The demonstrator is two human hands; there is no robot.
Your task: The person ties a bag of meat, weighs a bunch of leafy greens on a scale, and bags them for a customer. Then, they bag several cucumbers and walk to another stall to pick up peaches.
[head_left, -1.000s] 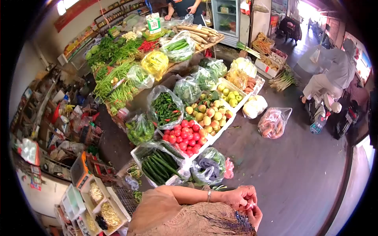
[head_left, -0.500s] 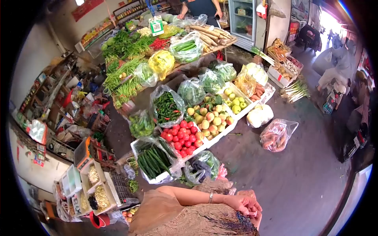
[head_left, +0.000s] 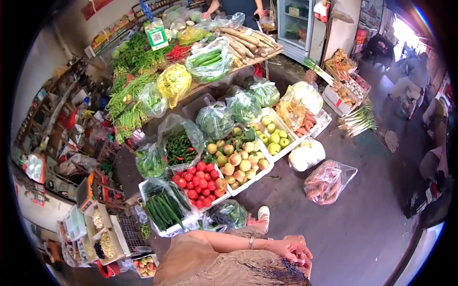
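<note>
My left hand [head_left: 290, 248] is at the bottom of the view, with a thin bracelet [head_left: 251, 242] on the wrist and its fingers curled. It rests against my right hand [head_left: 306, 267], which is mostly hidden behind it and my brown patterned clothing. Whether anything small lies between the fingers is not visible. A bag of dark greens [head_left: 224, 215] and my white shoe [head_left: 263, 213] are just ahead of the hands. Beyond them are crates of red tomatoes [head_left: 198, 183], peaches [head_left: 236, 159] and cucumbers [head_left: 162, 209].
The stall runs up to the left with bagged green chillies [head_left: 179, 145], green pears [head_left: 274, 138] and leafy greens [head_left: 131, 102]. A bag of sweet potatoes [head_left: 327, 183] and a white bag [head_left: 306, 155] lie on the concrete floor. Another person [head_left: 236, 7] stands by a fridge [head_left: 298, 21].
The view has shifted, so the stall sits lower and further left. My white shoe has come into sight. A person with a scooter at the right is gone from view. My hands stay together.
</note>
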